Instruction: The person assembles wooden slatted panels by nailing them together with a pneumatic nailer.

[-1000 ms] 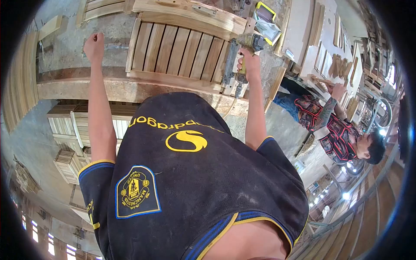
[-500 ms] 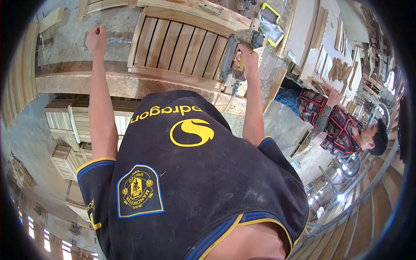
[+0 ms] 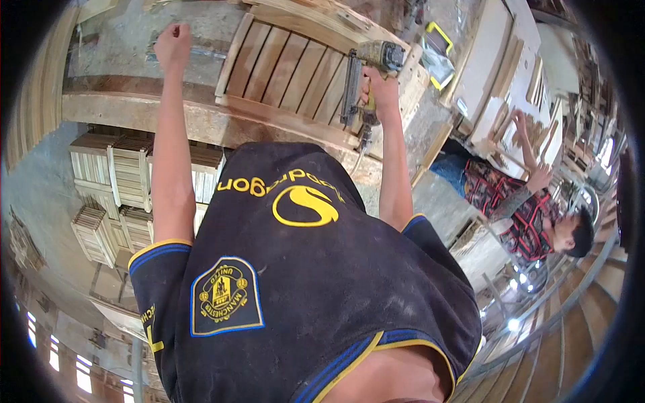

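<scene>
Wooden panel (image 3: 289, 67) lies beneath nail gun (image 3: 376, 55) gripped by right hand (image 3: 381, 91); left hand (image 3: 173, 43) fisted, palm hidden.

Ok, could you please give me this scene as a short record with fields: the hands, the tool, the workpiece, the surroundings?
left hand: closed in a fist, over the bench, left of the panel and apart from it
right hand: closed around the nail gun's grip
nail gun: at the panel's right edge; contact not clear
panel: wooden slats in a frame, lying flat on the bench
stacks: more slatted pieces, below the bench
person: at the right, patterned shirt, one hand raised to boards
</scene>
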`<state>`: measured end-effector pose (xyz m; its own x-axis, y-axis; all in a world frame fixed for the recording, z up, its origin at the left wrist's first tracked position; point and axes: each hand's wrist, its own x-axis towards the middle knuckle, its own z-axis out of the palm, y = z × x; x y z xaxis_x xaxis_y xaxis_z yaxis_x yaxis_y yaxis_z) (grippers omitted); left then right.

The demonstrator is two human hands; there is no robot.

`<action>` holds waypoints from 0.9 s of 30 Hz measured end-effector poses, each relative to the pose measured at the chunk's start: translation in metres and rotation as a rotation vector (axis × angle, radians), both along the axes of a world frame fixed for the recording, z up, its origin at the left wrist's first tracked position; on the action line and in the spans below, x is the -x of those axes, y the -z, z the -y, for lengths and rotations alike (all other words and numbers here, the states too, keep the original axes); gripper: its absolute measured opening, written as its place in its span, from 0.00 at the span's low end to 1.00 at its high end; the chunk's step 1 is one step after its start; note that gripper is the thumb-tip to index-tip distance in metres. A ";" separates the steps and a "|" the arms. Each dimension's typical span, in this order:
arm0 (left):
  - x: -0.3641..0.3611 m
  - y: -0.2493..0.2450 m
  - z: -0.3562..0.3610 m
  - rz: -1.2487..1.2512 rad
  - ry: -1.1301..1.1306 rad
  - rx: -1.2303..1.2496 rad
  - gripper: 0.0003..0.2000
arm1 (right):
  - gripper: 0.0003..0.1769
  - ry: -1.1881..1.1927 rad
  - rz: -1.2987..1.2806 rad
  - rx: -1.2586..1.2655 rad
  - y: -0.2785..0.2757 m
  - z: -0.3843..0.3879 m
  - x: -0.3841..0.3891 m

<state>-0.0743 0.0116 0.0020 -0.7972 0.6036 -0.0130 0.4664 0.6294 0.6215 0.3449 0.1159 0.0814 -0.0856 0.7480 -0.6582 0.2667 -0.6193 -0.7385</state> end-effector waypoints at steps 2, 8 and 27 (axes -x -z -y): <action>0.003 0.004 0.001 -0.033 -0.021 0.024 0.17 | 0.10 -0.029 -0.062 -0.025 -0.003 -0.002 0.017; 0.005 0.008 -0.001 -0.016 0.010 -0.067 0.18 | 0.11 -0.203 -0.076 0.029 0.003 -0.017 0.071; -0.019 -0.036 0.000 0.138 -0.029 -0.227 0.13 | 0.10 -0.418 -0.084 0.074 0.007 -0.034 0.164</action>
